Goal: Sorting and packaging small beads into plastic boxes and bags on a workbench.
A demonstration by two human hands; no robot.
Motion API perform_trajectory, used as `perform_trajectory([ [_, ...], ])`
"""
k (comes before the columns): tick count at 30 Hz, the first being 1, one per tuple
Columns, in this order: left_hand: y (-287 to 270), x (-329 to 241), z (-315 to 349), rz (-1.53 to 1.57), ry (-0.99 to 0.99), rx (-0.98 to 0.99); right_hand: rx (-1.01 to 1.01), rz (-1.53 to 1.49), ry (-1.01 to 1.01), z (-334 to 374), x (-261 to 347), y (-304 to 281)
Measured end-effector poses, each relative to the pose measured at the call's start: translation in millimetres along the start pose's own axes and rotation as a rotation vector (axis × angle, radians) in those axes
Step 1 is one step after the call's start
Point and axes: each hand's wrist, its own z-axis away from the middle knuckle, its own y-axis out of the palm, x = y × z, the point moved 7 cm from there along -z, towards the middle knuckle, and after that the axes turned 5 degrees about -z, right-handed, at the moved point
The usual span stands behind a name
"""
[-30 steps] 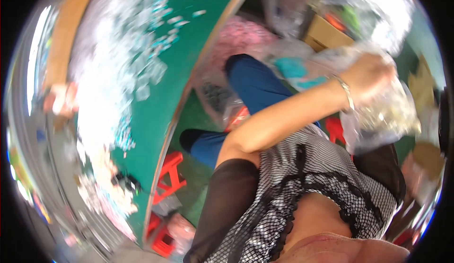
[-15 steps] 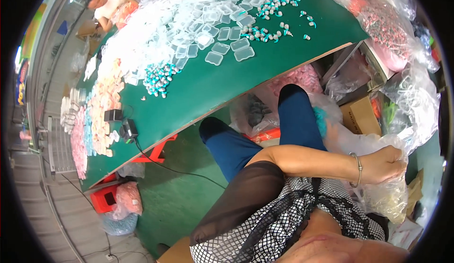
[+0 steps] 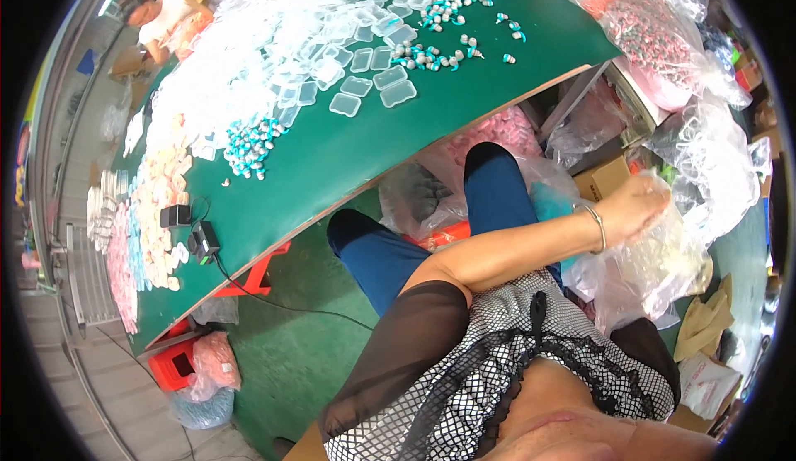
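My left arm crosses my lap to the right, a metal bangle at the wrist. My left hand is closed on the gathered top of a clear plastic bag with pale yellowish contents. The bag hangs beside my right thigh; I cannot make out what exactly is in it. A dark sheer sleeve of my right arm shows behind the bag's lower edge, but my right hand is hidden from view.
Ahead stands a green table with clear plastic cases, grey-and-teal small parts and a black adapter. A cardboard box and filled bags crowd the right. Another person sits at the far left.
My left hand has moved up and to the left, lifting the bag's gathered top. The bag has shifted, and more of my right sleeve shows. The whole view has swung slightly.
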Motion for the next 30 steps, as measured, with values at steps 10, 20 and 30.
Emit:
perform_trajectory([
  [10,-87.9,37.9,-5.9,0.228,-0.004,-0.264,-0.109,-0.025,-0.009,-5.6,17.0,-28.6],
  [20,-190.2,70.0,27.4,0.432,-0.165,-0.482,-0.001,-0.485,0.843,97.8,18.1,-114.8],
  [30,-206.2,48.5,23.4,0.826,-0.008,-0.23,-0.185,-0.675,0.618,80.6,35.2,-181.9],
])
